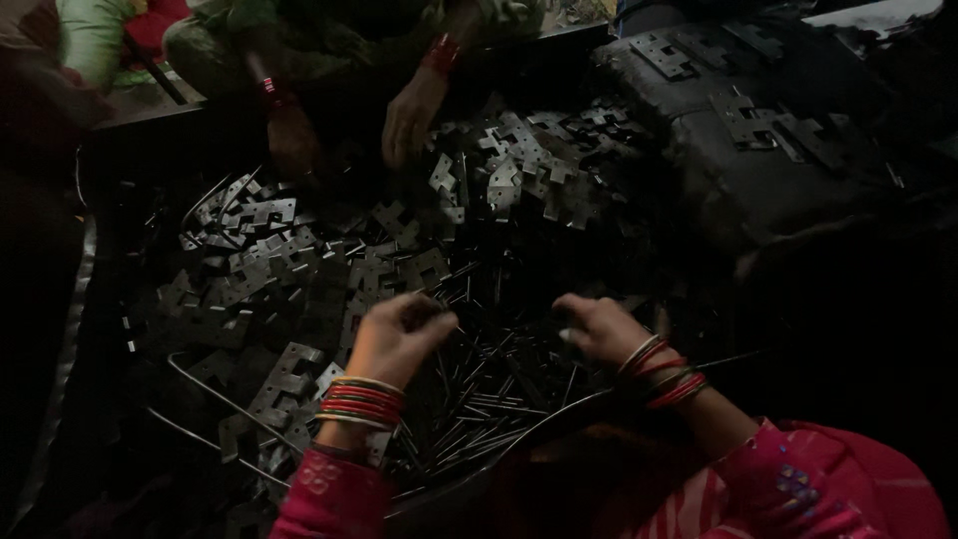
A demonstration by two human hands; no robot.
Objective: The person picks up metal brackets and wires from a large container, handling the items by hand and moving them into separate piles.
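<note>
My left hand (397, 334) hovers over a heap of thin dark metal pins (479, 394), fingers curled as if pinching something small that I cannot make out. My right hand (599, 327) is close beside it, fingers bent inward over the same pins. Both wrists wear red and gold bangles. Flat grey metal hinge plates (269, 265) lie piled to the left of my hands and farther away (519, 165).
Across the pile, another person's two hands (409, 115) reach into the plates. A dark bulky sack (758, 150) at the right carries a few plates. Long wire rods (215, 399) lie at the lower left.
</note>
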